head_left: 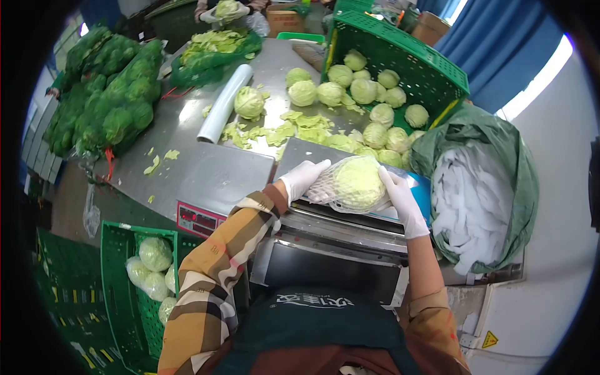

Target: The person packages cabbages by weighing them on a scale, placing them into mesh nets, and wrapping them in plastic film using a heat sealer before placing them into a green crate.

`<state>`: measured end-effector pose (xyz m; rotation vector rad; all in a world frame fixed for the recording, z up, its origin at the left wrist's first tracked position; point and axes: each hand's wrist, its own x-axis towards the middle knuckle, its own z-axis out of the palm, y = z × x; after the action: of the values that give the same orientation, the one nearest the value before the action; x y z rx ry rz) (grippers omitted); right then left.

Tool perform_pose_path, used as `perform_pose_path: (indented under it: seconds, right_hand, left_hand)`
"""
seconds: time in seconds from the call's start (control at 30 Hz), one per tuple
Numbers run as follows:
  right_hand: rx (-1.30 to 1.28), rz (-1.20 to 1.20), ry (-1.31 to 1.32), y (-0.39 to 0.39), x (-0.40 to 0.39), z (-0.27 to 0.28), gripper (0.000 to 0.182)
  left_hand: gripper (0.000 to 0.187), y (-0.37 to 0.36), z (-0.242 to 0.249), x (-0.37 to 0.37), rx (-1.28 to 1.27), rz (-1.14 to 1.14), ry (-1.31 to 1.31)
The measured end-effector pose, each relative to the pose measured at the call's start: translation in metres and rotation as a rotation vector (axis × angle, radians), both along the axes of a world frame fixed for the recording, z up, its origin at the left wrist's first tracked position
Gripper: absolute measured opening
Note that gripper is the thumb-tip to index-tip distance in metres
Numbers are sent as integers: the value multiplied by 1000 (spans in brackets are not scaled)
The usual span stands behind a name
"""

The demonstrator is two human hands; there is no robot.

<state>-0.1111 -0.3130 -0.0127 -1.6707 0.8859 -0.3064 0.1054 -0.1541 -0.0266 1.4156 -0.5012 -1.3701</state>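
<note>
A pale green cabbage (359,181) in white foam netting is held between my two gloved hands, above the metal work surface. My left hand (304,180) grips the gathered netting at the cabbage's left side. At its right side my right hand (403,201) presses with the fingers along the cabbage and net. Below them lies a wrapping machine's metal top (300,152) with a blue strip at the right. To the left stands a scale (228,172) with a red display.
Loose cabbages spill from a tipped green crate (400,47). A green sack (525,181) of white nets stands right. A film roll (226,103), leaf scraps and netted cabbages (119,94) lie left. Wrapped cabbages sit in a lower-left crate (115,281). A co-worker's gloved hands (219,15) hold a cabbage at the top.
</note>
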Motion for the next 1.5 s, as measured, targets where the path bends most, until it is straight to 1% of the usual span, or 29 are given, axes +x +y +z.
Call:
perform_pose_path:
  seconds: [0.03,0.1,0.2,0.23,0.27,0.33,0.4,0.47,0.5,0.57,0.6,0.67,0.7,0.8,0.87,0.93,0.97,1.0,1.03,1.07,1.1,1.13,1.2,1.23,1.27,1.3,1.37,1.43,1.5]
  right_hand:
    - [77,-31,82,2,-3,14,60]
    - [54,-46,139,-12,-8,-2,62]
    - [91,-80,185,-29,-15,-19,68]
    - [-52,-30,127,-35,-18,-28,69]
    - [-192,15,65,-41,-23,-37,70]
    - [-220,-33,107,-43,-40,-25,68]
    - [-250,-71,152,-45,-65,-7,66]
    - [-551,14,331,-42,-101,4,63]
    - [-549,13,328,-42,-119,4,63]
    - [-1062,417,368,-38,-153,3,56]
    - [-1061,420,363,-32,-162,5,56]
    - [-1635,847,589,-20,-178,6,56]
    - [-1616,830,522,-24,-186,-11,60]
    - [-1581,873,370,-22,-178,-13,60]
    - [-1607,906,388,-30,-177,-20,52]
    - [-1361,917,459,-36,-185,-29,41]
    - [-1373,797,406,-33,-187,-37,25]
    - [-1372,792,411,-26,-186,-44,25]
    - [-1264,583,284,-18,-184,-53,20]
    - [-1148,373,157,-10,-181,-60,17]
    - [-980,228,38,-2,-179,-63,18]
    - [-978,219,38,8,-180,-61,18]
    - [-626,34,192,31,-192,-50,19]
    - [-436,-20,195,41,-199,-41,18]
    - [-446,-28,143,50,-210,-37,18]
    - [-456,-34,91,56,-217,-30,17]
    - [-162,-43,188,73,-223,32,17]
    - [-100,-137,130,76,-234,80,18]
    - [-280,-223,-166,62,-237,105,26]
  left_hand:
    - [50,-13,-12,0,-12,-55,27]
    - [43,-34,-34,-2,5,-153,99]
    - [42,-45,-60,-9,1,-171,-12]
    - [40,-41,-50,-8,72,-140,108]
    - [40,-35,-40,-7,77,-152,100]
    - [36,-20,-24,-2,168,54,-66]
    - [30,5,-17,16,-34,115,-251]
    - [29,43,4,21,-58,40,-674]
    - [29,62,1,30,-57,39,-677]
    - [44,98,-5,43,-234,-485,-1751]
    - [44,106,-6,43,-227,-485,-1753]
    - [65,117,-6,42,-273,-904,-1799]
    - [68,115,-2,38,-312,-986,-1807]
    - [61,89,-24,30,-447,-995,-1870]
    - [54,71,-29,21,-405,-1014,-1868]
    - [46,62,-25,7,-282,-1072,-1863]
    - [46,62,-27,8,-288,-1074,-1867]
    - [40,67,-33,10,-335,-951,-1851]
    - [34,73,-37,11,-379,-830,-1831]
    - [34,80,-40,11,-386,-838,-1834]
    - [27,90,-42,10,-413,-621,-1769]
    - [22,98,-42,4,-435,-407,-1691]
    - [19,120,-29,-16,-294,-446,-1674]
    - [19,128,-22,-25,-400,-362,-1610]
    - [20,136,-15,-34,-503,-275,-1541]
    - [21,148,1,-40,-427,-276,-1512]
    - [22,168,38,-49,-381,-230,-1403]
    - [21,176,72,-56,-449,-73,-1214]
    - [28,174,106,-62,-492,136,-927]
